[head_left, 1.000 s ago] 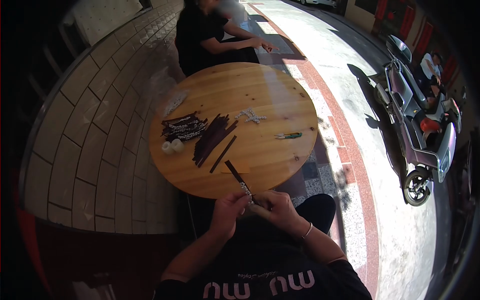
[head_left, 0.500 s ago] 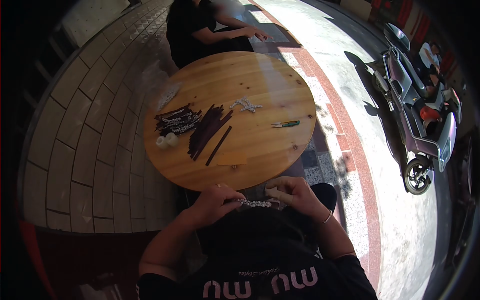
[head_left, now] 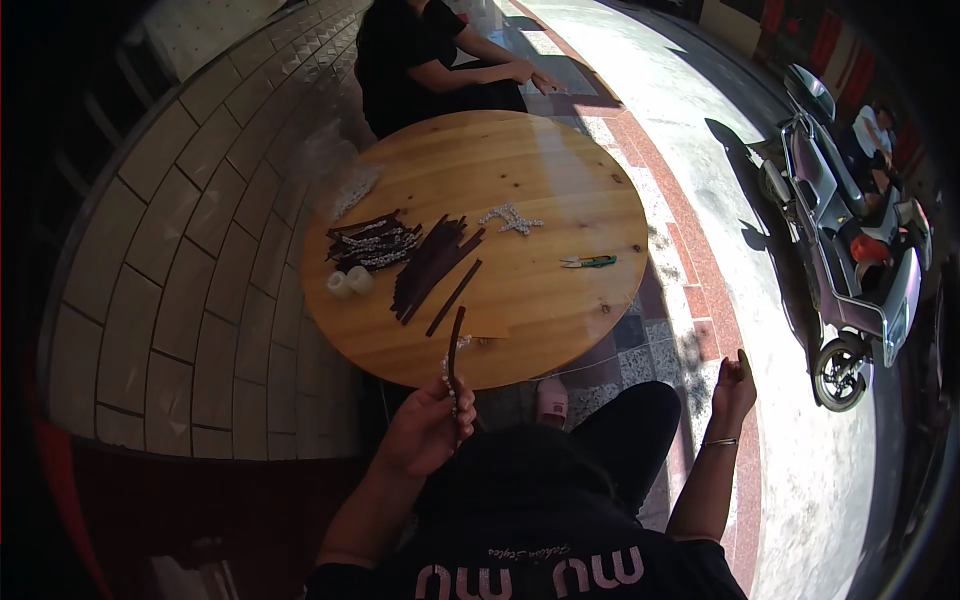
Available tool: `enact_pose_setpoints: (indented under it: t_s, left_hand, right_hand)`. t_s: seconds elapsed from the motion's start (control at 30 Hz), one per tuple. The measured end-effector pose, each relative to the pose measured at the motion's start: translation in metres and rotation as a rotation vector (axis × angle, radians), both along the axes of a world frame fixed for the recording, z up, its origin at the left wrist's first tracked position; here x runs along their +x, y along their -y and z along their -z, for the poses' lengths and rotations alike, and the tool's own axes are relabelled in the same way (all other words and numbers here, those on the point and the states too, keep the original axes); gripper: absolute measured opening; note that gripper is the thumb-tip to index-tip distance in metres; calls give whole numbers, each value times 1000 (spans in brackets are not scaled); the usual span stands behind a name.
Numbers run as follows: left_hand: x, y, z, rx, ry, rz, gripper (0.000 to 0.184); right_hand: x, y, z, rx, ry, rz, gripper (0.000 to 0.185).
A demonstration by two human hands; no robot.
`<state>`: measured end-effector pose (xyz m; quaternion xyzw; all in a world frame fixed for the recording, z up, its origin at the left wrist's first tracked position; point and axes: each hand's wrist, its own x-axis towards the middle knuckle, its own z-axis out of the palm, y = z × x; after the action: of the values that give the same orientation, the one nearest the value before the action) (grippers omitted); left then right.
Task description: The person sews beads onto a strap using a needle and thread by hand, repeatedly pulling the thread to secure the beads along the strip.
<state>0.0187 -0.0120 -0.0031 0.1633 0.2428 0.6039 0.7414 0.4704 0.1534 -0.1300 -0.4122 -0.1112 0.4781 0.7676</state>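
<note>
My left hand (head_left: 424,430) is closed around a dark strip (head_left: 458,325) held upright over the table's near edge, with a string of small white beads (head_left: 447,366) along it. Out to the right, past my knee, my right hand (head_left: 734,390) is raised with its fingers pressed together. A thin pale thread (head_left: 600,361) runs from near the beads towards that hand; its end at the fingers is too fine to make out clearly.
On the round wooden table (head_left: 570,160) lie a pile of dark strips (head_left: 432,265), beaded strips (head_left: 372,242), two white spools (head_left: 350,281), loose beads (head_left: 512,219), green thread snips (head_left: 590,262) and an orange paper (head_left: 488,325). Another person (head_left: 430,70) sits opposite. A scooter (head_left: 850,240) stands right.
My hands have moved apart: the right one swung far out to the right, and the left raised the beaded strip from lying sideways between both hands to upright. The thread now stretches across.
</note>
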Motion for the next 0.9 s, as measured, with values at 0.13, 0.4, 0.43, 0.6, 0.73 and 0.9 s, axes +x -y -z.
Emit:
enact_pose_setpoints:
  t_s: [0.13, 0.4, 0.43, 0.6, 0.73, 0.9]
  left_hand:
    - [-2, 7, 1, 87, 44, -14, 17]
    - [-3, 9, 0, 98, -196, -131, 19]
    - [-8, 9, 6, 58, -269, -126, 20]
    - [1, 7, -5, -69, -601, -154, 22]
    - [3, 2, 3, -27, -599, -163, 26]
    - [7, -1, 4, -16, -556, -165, 26]
  right_hand:
    - [25, 1, 30, -37, -27, 85, 27]
    - [29, 5, 61, -174, -41, 140, 18]
    - [28, 4, 64, -166, -50, 129, 20]
    - [-25, 20, 13, -91, 198, -79, 28]
    - [-75, 26, -27, -105, 471, -230, 18]
    - [-118, 39, -60, -24, 836, -361, 15]
